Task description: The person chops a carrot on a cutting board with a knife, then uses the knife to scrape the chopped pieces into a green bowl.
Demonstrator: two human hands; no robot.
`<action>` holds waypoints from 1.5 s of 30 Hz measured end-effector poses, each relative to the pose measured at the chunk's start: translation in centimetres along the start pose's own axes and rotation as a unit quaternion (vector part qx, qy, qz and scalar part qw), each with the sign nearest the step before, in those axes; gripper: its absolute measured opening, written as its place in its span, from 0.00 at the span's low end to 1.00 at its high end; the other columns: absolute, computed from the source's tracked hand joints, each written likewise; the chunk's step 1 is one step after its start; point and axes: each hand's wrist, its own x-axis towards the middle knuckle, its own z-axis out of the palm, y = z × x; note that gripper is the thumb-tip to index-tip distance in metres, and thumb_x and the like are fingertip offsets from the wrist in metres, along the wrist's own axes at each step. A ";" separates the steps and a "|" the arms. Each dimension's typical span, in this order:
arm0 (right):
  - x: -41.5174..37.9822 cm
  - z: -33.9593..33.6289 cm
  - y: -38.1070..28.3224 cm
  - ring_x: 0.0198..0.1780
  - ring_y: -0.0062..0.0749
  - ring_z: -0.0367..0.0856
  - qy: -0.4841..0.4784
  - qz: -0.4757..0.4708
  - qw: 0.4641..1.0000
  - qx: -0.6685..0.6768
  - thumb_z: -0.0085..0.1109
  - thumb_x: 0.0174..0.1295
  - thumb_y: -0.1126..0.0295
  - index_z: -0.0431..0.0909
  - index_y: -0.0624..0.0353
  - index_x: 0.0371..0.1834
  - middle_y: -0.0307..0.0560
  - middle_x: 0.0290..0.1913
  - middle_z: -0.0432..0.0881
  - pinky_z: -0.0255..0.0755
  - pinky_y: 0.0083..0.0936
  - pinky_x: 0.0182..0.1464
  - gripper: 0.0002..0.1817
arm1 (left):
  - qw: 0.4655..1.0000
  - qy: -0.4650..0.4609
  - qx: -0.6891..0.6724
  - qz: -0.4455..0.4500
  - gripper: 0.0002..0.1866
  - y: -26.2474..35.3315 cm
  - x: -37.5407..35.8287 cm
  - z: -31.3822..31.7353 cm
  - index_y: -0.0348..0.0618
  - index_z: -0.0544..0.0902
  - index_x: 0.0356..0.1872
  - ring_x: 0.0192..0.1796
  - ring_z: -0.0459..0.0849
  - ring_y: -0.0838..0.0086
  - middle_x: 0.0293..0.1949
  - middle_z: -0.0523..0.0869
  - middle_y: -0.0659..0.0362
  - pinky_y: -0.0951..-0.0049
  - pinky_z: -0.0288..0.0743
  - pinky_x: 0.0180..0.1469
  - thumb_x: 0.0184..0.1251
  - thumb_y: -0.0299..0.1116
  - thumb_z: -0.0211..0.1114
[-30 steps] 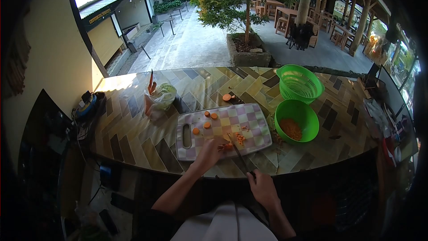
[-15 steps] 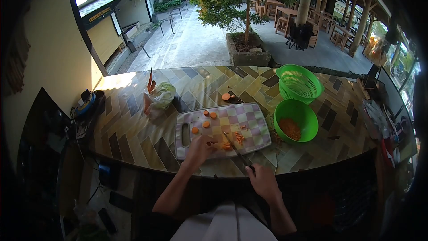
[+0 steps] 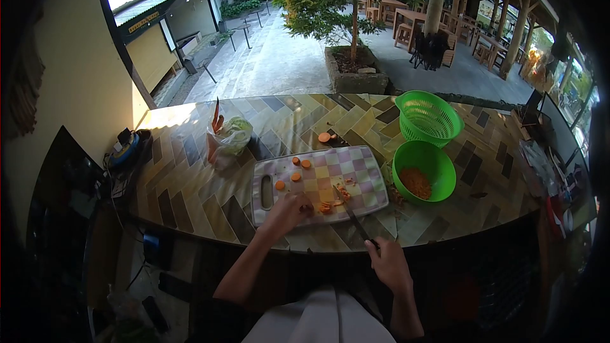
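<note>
A checkered cutting board (image 3: 375, 181) lies on the tiled table. My right hand (image 3: 389, 265) grips the handle of a knife (image 3: 354, 219), whose blade slants up-left over the board. Beside the blade are small chopped carrot pieces (image 3: 326, 207). At the board's lower left, my left hand (image 3: 289, 211) has its fingers bent together; whatever is under them is hidden. Several round carrot slices (image 3: 295, 177) rest on the board's left half. A green bowl (image 3: 443, 174) to the right of the board holds chopped orange bits (image 3: 415, 183).
Behind the bowl stands a green colander (image 3: 429, 117). A plastic bag (image 3: 230, 138) with carrots and something pale green sits at the back left. Carrot ends (image 3: 325, 137) lie beyond the board. Boxes and papers crowd the right edge, and cables the left.
My right hand and the knife have moved right, with the blade tip now by the farther chopped pieces. My left hand has shifted only slightly. The view has moved a little.
</note>
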 end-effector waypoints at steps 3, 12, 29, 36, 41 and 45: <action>-0.5 -0.5 -0.1 0.19 0.31 0.79 0.003 0.007 1.000 0.018 0.53 0.73 0.60 0.80 0.70 0.37 0.48 0.16 0.77 0.69 0.31 0.27 0.19 | 0.998 -0.047 0.036 0.027 0.07 -0.2 0.4 -0.4 0.36 0.87 0.37 0.38 0.87 0.62 0.35 0.87 0.50 0.66 0.80 0.43 0.58 0.25 0.68; -1.4 -2.9 -1.5 0.18 0.23 0.74 0.010 0.062 0.993 0.102 0.54 0.74 0.62 0.77 0.68 0.31 0.43 0.15 0.74 0.65 0.26 0.24 0.19 | 0.999 -0.001 -0.041 -0.003 0.09 2.1 4.2 0.6 0.36 0.87 0.41 0.41 0.87 0.66 0.40 0.89 0.52 0.67 0.79 0.45 0.59 0.21 0.67; -2.2 -3.0 -1.1 0.23 0.44 0.84 -0.004 0.090 0.991 0.097 0.54 0.73 0.58 0.77 0.68 0.34 0.54 0.17 0.78 0.72 0.36 0.31 0.20 | 0.999 -0.030 -0.015 0.028 0.08 1.3 5.2 3.8 0.37 0.89 0.32 0.39 0.86 0.53 0.35 0.87 0.46 0.59 0.80 0.45 0.48 0.24 0.67; -2.2 -3.0 -1.5 0.24 0.45 0.85 -0.025 0.077 0.993 0.081 0.54 0.72 0.57 0.78 0.69 0.35 0.54 0.17 0.79 0.73 0.36 0.31 0.20 | 0.993 0.009 0.034 0.112 0.07 1.7 4.6 3.4 0.38 0.86 0.33 0.47 0.82 0.56 0.39 0.85 0.51 0.59 0.75 0.52 0.53 0.26 0.68; -2.3 -3.0 -1.6 0.25 0.45 0.85 -0.030 0.081 0.993 0.079 0.54 0.72 0.58 0.79 0.69 0.36 0.54 0.17 0.79 0.74 0.36 0.32 0.20 | 0.983 -0.014 0.105 0.150 0.05 1.0 3.6 0.8 0.39 0.85 0.34 0.51 0.79 0.60 0.39 0.84 0.55 0.62 0.71 0.58 0.58 0.26 0.66; -2.3 -2.9 -1.5 0.27 0.47 0.86 -0.035 0.088 0.992 0.079 0.55 0.72 0.57 0.79 0.68 0.36 0.55 0.18 0.80 0.74 0.38 0.33 0.20 | 0.975 -0.048 0.155 0.149 0.06 1.3 2.6 0.0 0.38 0.86 0.37 0.52 0.78 0.62 0.40 0.84 0.55 0.63 0.70 0.60 0.60 0.27 0.65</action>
